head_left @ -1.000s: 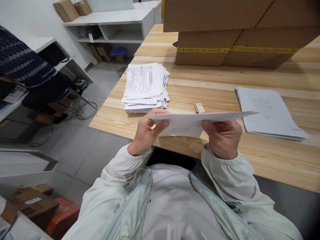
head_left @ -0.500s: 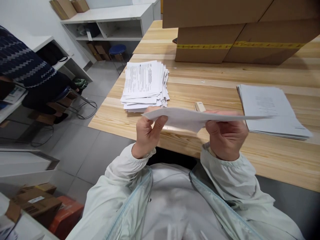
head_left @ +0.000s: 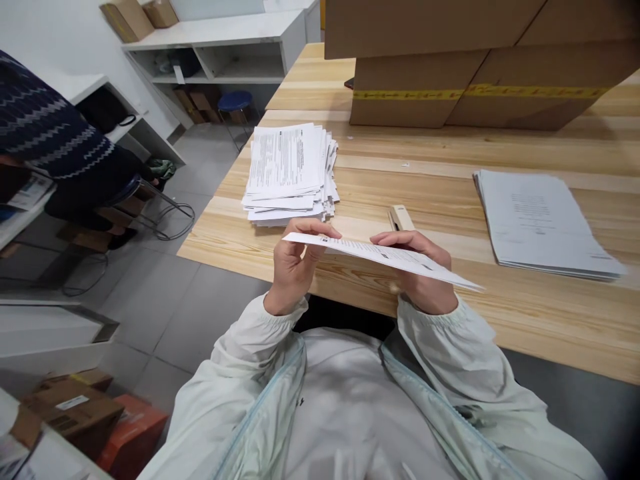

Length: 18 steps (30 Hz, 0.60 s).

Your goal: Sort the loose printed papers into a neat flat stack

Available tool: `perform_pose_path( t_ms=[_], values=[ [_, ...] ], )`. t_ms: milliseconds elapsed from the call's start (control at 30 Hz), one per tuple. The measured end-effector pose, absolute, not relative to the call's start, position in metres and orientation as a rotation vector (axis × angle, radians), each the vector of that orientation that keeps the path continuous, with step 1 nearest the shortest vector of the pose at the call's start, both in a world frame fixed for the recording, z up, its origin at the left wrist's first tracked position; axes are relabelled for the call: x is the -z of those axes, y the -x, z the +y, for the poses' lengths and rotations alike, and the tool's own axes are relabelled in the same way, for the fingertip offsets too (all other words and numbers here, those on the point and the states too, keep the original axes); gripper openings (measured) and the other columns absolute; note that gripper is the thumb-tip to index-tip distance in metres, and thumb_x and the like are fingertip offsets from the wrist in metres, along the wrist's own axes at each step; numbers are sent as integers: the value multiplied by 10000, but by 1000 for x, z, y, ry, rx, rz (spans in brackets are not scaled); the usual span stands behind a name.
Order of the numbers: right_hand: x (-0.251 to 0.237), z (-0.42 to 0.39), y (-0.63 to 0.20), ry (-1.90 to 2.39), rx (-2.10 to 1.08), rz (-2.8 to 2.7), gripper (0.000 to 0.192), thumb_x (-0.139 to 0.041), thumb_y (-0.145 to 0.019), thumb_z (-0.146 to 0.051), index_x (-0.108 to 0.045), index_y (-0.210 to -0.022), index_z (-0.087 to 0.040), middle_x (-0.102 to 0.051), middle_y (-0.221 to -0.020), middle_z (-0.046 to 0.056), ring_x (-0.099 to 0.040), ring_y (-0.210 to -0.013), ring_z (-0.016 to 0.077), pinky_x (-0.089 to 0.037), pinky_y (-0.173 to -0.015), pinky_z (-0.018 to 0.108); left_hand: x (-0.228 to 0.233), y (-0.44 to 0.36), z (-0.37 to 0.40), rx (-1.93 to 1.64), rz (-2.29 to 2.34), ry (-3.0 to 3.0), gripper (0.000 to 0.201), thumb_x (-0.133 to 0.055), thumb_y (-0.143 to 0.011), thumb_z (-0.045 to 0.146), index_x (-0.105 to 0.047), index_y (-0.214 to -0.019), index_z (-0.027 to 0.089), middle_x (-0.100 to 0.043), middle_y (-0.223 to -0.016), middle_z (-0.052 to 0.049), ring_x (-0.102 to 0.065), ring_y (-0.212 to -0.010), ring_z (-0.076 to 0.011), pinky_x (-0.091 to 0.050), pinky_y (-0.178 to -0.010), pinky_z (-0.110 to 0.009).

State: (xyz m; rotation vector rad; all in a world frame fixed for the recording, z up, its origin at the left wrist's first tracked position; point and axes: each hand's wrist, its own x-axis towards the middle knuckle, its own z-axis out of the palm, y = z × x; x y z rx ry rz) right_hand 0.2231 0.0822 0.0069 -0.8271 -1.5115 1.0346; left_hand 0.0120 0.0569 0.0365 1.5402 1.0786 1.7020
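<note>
Both my hands hold one printed sheet of paper in the air over the near edge of the wooden table. My left hand pinches its left end. My right hand grips it from below near the middle, fingers curled over the top. The sheet tilts down to the right, its printed side up. A thick untidy stack of printed papers lies on the table beyond my left hand. A flatter pile of sheets lies to the right. A small beige stapler sits just beyond the sheet.
Large cardboard boxes with yellow tape stand at the back of the table. A person in a dark patterned sweater sits at the left. White shelving, a blue stool and floor boxes lie around.
The sheet was held nearly level and edge-on; now its right end has dropped and the printed face shows. My right hand has shifted down and left, with its fingers over the sheet.
</note>
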Motion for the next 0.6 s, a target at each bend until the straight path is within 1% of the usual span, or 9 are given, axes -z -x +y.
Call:
perform_pose_path(
  t_ms=[100, 167, 233, 267, 300, 367, 433, 500, 600],
  values=[
    [-12, 76, -216, 891, -924, -1529, 308, -717, -859, -481, -731, -1002, -209, -746, -998, 72, -693, -909, 212, -550, -790, 339, -39, -19, 56, -1704, 1140, -1484, 328, -616, -931, 521, -647, -1009, 205, -702, -922, -50, -677, -861, -172, -542, -835, -322],
    [-17, 67, -213, 996, -682, -1420, 320, -635, -913, -516, -701, -901, -203, -686, -831, 36, -631, -769, 177, -504, -705, 310, -40, -30, 51, -1750, 1205, -1433, 348, -588, -952, 507, -612, -1167, 234, -703, -1030, -60, -674, -890, -168, -538, -825, -311],
    [-26, 57, -218, 1128, -402, -1254, 389, -573, -952, -516, -578, -721, -203, -493, -627, -16, -460, -601, 124, -387, -575, 273, -41, -45, 40, -1781, 1254, -1375, 472, -587, -956, 488, -506, -1373, 282, -684, -1197, -83, -669, -967, -186, -537, -849, -325],
    [-31, 52, -225, 1195, -319, -1217, 424, -561, -963, -503, -504, -668, -204, -387, -580, -34, -365, -558, 108, -316, -532, 268, -41, -53, 34, -1763, 1266, -1343, 554, -593, -952, 482, -438, -1452, 301, -662, -1276, -96, -665, -1009, -203, -540, -860, -339],
    [-36, 48, -235, 1260, -294, -1225, 446, -560, -966, -489, -450, -642, -203, -315, -564, -42, -298, -541, 100, -262, -510, 272, -40, -61, 26, -1711, 1271, -1312, 615, -601, -945, 478, -392, -1499, 313, -636, -1343, -107, -659, -1041, -221, -546, -860, -350],
    [-41, 41, -262, 1383, -414, -1367, 469, -581, -953, -486, -425, -617, -198, -291, -554, -42, -268, -528, 95, -221, -487, 278, -33, -73, 11, -1545, 1265, -1270, 626, -614, -930, 473, -424, -1505, 313, -616, -1393, -114, -658, -1048, -244, -559, -833, -355],
    [-37, 36, -293, 1500, -651, -1494, 477, -607, -922, -525, -478, -603, -194, -374, -547, -26, -328, -516, 100, -246, -460, 271, -22, -81, 1, -1318, 1202, -1262, 510, -608, -930, 458, -571, -1406, 277, -672, -1303, -114, -663, -1010, -243, -558, -827, -348],
    [-26, 31, -320, 1596, -886, -1475, 467, -638, -881, -566, -552, -613, -194, -486, -563, 0, -412, -515, 120, -297, -436, 266, -11, -86, -3, -1048, 1086, -1197, 401, -597, -934, 445, -694, -1250, 218, -731, -1072, -109, -666, -896, -217, -550, -790, -329],
    [-7, 24, -347, 1694, -1073, -1300, 431, -690, -824, -590, -647, -667, -191, -612, -615, 40, -511, -524, 163, -370, -418, 278, -7, -95, 2, -724, 906, -933, 368, -640, -900, 426, -722, -1136, 155, -675, -801, -52, -628, -733, -157, -529, -709, -285]
  ],
)
